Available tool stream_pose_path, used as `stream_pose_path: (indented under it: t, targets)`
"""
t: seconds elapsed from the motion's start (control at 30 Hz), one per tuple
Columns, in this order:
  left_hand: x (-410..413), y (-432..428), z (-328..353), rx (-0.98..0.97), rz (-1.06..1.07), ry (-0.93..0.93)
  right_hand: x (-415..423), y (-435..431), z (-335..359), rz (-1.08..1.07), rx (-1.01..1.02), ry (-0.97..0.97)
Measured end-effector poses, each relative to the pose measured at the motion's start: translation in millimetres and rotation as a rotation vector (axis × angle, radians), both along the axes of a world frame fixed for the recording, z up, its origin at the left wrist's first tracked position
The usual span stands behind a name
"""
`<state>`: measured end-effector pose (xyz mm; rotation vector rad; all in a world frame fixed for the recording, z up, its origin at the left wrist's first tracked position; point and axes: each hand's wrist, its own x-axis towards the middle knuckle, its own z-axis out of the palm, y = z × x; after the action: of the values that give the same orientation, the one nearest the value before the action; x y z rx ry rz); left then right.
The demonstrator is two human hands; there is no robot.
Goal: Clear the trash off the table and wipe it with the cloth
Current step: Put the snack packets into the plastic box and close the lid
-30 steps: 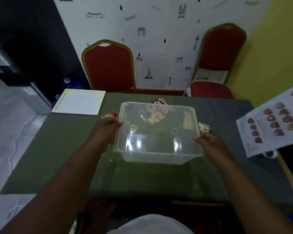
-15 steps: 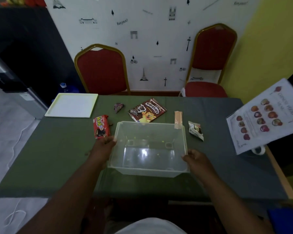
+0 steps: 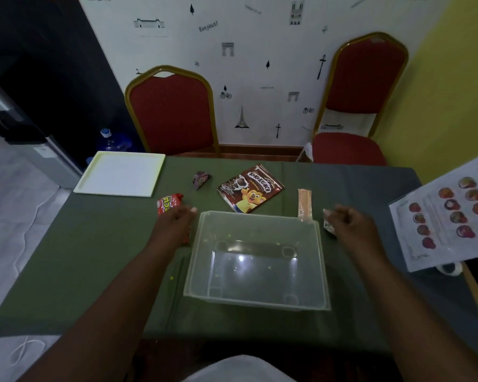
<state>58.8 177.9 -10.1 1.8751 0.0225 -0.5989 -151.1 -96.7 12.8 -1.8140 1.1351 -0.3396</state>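
A clear plastic bin (image 3: 255,260) stands empty on the green-covered table (image 3: 94,257), directly in front of the seated person. Both hands are off the bin, one beside each far corner. The left hand (image 3: 174,227) lies with curled fingers over a red snack wrapper (image 3: 169,204), whose long axis runs away from the person. Whether the hand grips it cannot be told. The right hand (image 3: 351,227), loosely curled, has a small torn wrapper (image 3: 328,224) at its fingertips, contact unclear. Each piece likely travels inward to the bin between the hands. Past the far rim lie an orange stick sachet (image 3: 304,202), nearer the right hand, a Koko Krunch packet (image 3: 250,188) and a crumpled purple wrapper (image 3: 202,180). No cloth can be made out.
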Motion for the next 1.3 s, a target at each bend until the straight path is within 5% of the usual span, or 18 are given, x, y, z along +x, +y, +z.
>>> stream_pose_path:
  t: [0.17, 0.43, 0.57, 0.8, 0.97, 1.3]
  targets:
    - [64.9, -48.4, -2.0, 0.006, -0.127, 0.012, 100.4, -37.9, 0.0, 0.024, -0.027, -0.02]
    - [114.7, -111.6, -46.8, 0.098, -0.299, 0.303, 237.7, -66.9, -69.0, 0.308, -0.064, 0.35]
    - [129.7, -121.2, -73.6, 0.153, -0.305, 0.419, 269.8, -78.6, -109.4, 0.407, -0.153, 0.582]
    - [135.8, -129.9, -86.1, 0.093, -0.22, 0.479, 276.4, -83.9, -137.7, 0.411, -0.294, 0.715]
    - [131.7, -131.7, -74.9, 0.017, -0.18, 0.445, 263.8, -78.0, -118.9, 0.352, -0.216, 0.589]
    - [90.7, -96.1, 28.2, -0.152, -0.167, -0.003, 166.9, -29.1, 3.1, 0.149, -0.061, -0.074]
